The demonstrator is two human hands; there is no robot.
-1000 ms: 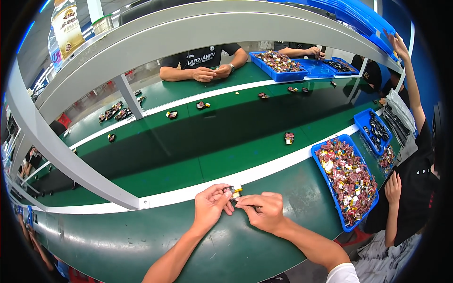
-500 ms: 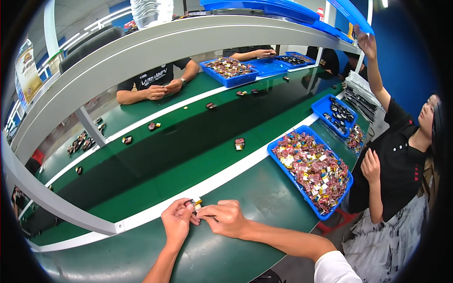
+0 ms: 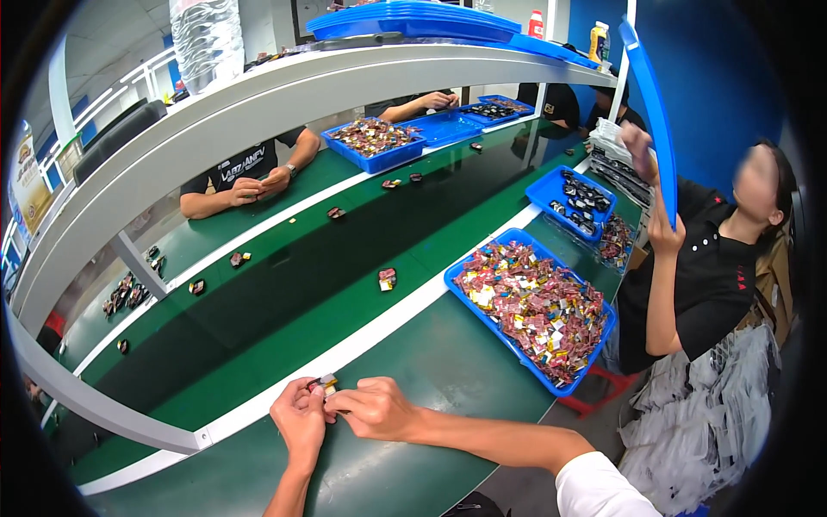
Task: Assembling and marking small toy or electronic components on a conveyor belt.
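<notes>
Both hands meet above the near bench, next to the white rail. My left hand (image 3: 299, 424) is closed on a small dark part (image 3: 323, 383) with a white and yellow tab, holding it between thumb and fingers. Against it, my right hand (image 3: 376, 409) is pinched at the part's lower side. Whatever the right fingertips grip is too small and covered to make out. To the right, a blue tray (image 3: 450, 279) is heaped with small pink, white and yellow pieces.
A green belt (image 3: 284, 345) carries several small dark parts. A second blue tray (image 3: 536, 200) holds black pieces. A grey shelf frame (image 3: 112, 405) arches over the bench. At right, a co-worker holds an upright blue tray (image 3: 659, 121); others sit across the belt.
The co-worker at right has brought the blue tray down from shelf height and now holds it upright with both hands. My view has shifted; my hands stay together on the small part.
</notes>
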